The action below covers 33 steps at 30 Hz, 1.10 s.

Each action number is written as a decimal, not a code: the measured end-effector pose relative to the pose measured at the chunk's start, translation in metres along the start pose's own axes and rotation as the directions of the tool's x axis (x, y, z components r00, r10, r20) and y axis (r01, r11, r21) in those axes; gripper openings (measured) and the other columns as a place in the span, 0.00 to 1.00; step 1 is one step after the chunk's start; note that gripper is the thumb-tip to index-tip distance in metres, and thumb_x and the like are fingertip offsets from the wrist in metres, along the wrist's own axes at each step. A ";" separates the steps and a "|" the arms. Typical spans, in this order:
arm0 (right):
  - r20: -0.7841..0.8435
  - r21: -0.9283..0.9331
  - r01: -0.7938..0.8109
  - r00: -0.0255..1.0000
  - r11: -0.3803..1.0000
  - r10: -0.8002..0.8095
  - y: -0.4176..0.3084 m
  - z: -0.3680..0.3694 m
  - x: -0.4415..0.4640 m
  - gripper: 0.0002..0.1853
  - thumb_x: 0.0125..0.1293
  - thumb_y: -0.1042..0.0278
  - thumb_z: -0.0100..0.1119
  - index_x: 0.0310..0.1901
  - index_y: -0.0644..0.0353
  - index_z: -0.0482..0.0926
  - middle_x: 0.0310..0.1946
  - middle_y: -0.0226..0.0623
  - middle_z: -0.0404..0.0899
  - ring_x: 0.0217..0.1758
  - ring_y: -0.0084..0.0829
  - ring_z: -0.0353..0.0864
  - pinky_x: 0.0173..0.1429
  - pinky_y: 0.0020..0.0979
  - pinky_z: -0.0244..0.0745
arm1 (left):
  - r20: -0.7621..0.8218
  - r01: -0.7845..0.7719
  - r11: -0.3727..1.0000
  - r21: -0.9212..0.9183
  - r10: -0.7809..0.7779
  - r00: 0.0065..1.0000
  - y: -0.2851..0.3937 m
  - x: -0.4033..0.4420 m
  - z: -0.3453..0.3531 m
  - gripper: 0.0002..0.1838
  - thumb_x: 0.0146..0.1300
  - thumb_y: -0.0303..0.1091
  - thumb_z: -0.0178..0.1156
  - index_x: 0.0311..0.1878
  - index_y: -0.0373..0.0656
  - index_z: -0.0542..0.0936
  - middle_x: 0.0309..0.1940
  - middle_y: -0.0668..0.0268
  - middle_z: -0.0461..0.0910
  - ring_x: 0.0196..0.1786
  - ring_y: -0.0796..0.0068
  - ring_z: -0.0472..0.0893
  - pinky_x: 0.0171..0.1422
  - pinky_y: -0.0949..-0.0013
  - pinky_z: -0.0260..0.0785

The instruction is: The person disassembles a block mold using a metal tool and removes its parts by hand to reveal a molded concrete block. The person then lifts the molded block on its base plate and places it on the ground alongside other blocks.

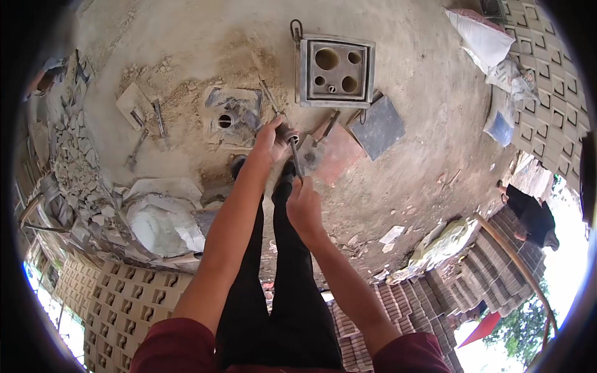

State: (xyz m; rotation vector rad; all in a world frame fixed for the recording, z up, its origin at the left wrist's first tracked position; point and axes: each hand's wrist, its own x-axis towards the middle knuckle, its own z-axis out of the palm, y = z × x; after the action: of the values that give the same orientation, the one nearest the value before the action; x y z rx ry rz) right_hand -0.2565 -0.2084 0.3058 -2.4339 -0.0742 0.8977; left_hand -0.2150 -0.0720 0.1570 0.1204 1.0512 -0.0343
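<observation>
My left hand (272, 142) is closed around a short dark hollow cylinder (287, 132), its open end towards me. My right hand (303, 206) grips the near end of a thin metal rod (295, 156), whose other end reaches the mouth of the cylinder. Beyond my left hand a long thin bar (268, 94) slants away; I cannot tell whether it is the same rod. On the ground to the left sits a dusty plate with a round collar (226, 120). Farther ahead stands a square metal mould box (336, 71) with several round holes in its inner face.
Right of my hands lie a dark square sheet (378, 127), a reddish sheet (339, 152) and a hammer-like tool (328, 126). A small trowel (136, 151) rests at left near rubble (78, 161). Stacked patterned blocks (127, 298) stand behind. Another person (530, 214) is far right.
</observation>
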 end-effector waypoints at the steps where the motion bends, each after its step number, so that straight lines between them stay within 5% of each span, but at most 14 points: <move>1: -0.053 0.075 0.048 0.998 0.996 -0.044 0.009 0.016 0.001 0.10 0.72 0.65 0.45 0.37 0.63 0.69 0.22 0.58 0.76 0.29 0.62 0.76 0.30 0.56 0.66 | -0.028 -0.005 0.998 -0.066 0.004 1.000 -0.001 -0.002 -0.005 0.10 0.70 0.34 0.51 0.42 0.37 0.67 0.32 0.58 0.73 0.34 0.64 0.77 0.47 0.56 0.77; 5: -0.076 0.311 0.093 0.994 0.946 -0.073 0.029 0.057 0.004 0.11 0.72 0.64 0.46 0.36 0.63 0.69 0.20 0.57 0.74 0.27 0.61 0.76 0.27 0.53 0.67 | -0.099 -0.016 0.979 -0.202 -0.004 0.995 0.010 0.003 -0.021 0.08 0.69 0.30 0.51 0.43 0.36 0.65 0.32 0.57 0.73 0.32 0.65 0.76 0.44 0.58 0.77; 10: -0.105 0.242 0.138 0.988 0.960 -0.116 0.044 0.071 0.025 0.10 0.72 0.64 0.48 0.36 0.61 0.69 0.20 0.55 0.73 0.27 0.60 0.75 0.26 0.51 0.64 | -0.209 0.052 0.967 -0.250 -0.107 0.972 0.029 0.042 -0.044 0.09 0.69 0.29 0.51 0.44 0.34 0.64 0.34 0.55 0.71 0.32 0.63 0.75 0.40 0.56 0.77; 12: -0.227 0.221 0.334 0.931 0.916 -0.285 0.054 0.069 0.036 0.10 0.72 0.63 0.48 0.35 0.60 0.69 0.21 0.56 0.73 0.26 0.60 0.75 0.26 0.51 0.64 | -0.258 0.073 0.966 -0.249 -0.139 0.956 0.031 0.050 -0.036 0.11 0.68 0.29 0.51 0.45 0.32 0.63 0.38 0.51 0.70 0.36 0.59 0.75 0.40 0.55 0.77; 16: -0.318 0.208 0.341 0.910 0.917 -0.266 0.053 0.071 0.085 0.13 0.73 0.62 0.46 0.34 0.62 0.68 0.21 0.55 0.71 0.25 0.60 0.73 0.27 0.50 0.64 | -0.279 -0.034 0.984 -0.177 -0.018 0.960 0.027 0.073 -0.043 0.12 0.66 0.27 0.50 0.47 0.28 0.65 0.43 0.48 0.70 0.45 0.53 0.76 0.49 0.45 0.76; 18: -0.389 0.369 0.117 0.920 0.922 0.039 0.062 0.072 0.109 0.15 0.74 0.60 0.43 0.36 0.65 0.69 0.24 0.55 0.73 0.29 0.58 0.72 0.33 0.48 0.66 | -0.281 -0.013 0.999 -0.043 0.000 0.960 0.040 0.083 -0.056 0.11 0.66 0.27 0.51 0.48 0.30 0.67 0.45 0.48 0.71 0.47 0.52 0.77 0.51 0.43 0.75; 20: -0.429 0.345 0.098 0.901 0.934 0.063 0.079 0.069 0.133 0.16 0.74 0.60 0.42 0.38 0.66 0.70 0.26 0.55 0.74 0.31 0.57 0.73 0.36 0.48 0.66 | -0.387 -0.188 0.939 0.288 0.294 0.874 0.052 0.084 -0.057 0.12 0.64 0.27 0.55 0.47 0.33 0.68 0.45 0.51 0.72 0.44 0.55 0.78 0.49 0.46 0.76; 24: -0.471 0.301 0.127 0.881 0.945 0.032 0.078 0.051 0.161 0.17 0.75 0.59 0.40 0.42 0.67 0.72 0.32 0.56 0.76 0.38 0.56 0.75 0.42 0.47 0.67 | -0.383 -0.333 0.688 0.644 0.668 0.638 0.082 0.146 -0.117 0.21 0.58 0.26 0.62 0.52 0.34 0.66 0.49 0.52 0.72 0.44 0.63 0.79 0.44 0.54 0.75; 28: -0.488 0.259 0.106 0.872 0.960 0.036 0.085 0.058 0.192 0.17 0.75 0.60 0.40 0.41 0.67 0.72 0.32 0.56 0.76 0.37 0.57 0.75 0.42 0.47 0.67 | -0.393 -0.274 0.683 0.677 0.650 0.650 0.101 0.143 -0.118 0.30 0.55 0.28 0.65 0.58 0.35 0.64 0.53 0.48 0.70 0.49 0.62 0.78 0.46 0.59 0.74; 30: -0.460 0.267 0.070 0.886 0.961 0.063 0.088 0.061 0.199 0.16 0.74 0.60 0.40 0.41 0.66 0.72 0.32 0.57 0.76 0.37 0.57 0.75 0.41 0.48 0.67 | -0.271 -0.217 0.452 0.865 0.786 0.555 0.104 0.153 -0.133 0.39 0.52 0.32 0.60 0.67 0.31 0.57 0.54 0.46 0.72 0.51 0.54 0.77 0.57 0.60 0.70; 32: -0.458 0.274 0.056 0.886 0.960 0.079 0.086 0.062 0.200 0.16 0.74 0.60 0.41 0.40 0.66 0.71 0.32 0.57 0.76 0.37 0.58 0.75 0.41 0.49 0.67 | -0.272 -0.168 0.422 0.891 0.791 0.548 0.100 0.149 -0.132 0.40 0.51 0.36 0.60 0.66 0.29 0.59 0.56 0.43 0.72 0.54 0.50 0.77 0.59 0.59 0.68; 33: -0.456 0.279 0.047 0.885 0.959 0.089 0.083 0.061 0.201 0.16 0.74 0.60 0.41 0.39 0.66 0.71 0.32 0.57 0.77 0.38 0.59 0.75 0.41 0.50 0.67 | -0.100 -0.195 0.249 0.949 0.821 0.561 0.092 0.130 -0.114 0.38 0.51 0.36 0.61 0.65 0.29 0.61 0.54 0.43 0.73 0.55 0.50 0.76 0.60 0.58 0.68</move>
State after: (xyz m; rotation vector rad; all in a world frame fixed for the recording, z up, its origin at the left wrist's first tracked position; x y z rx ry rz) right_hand -0.1492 -0.2048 0.1072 -2.3085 0.2422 0.2816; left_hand -0.2413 0.0364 -0.0041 1.6248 1.4967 0.1375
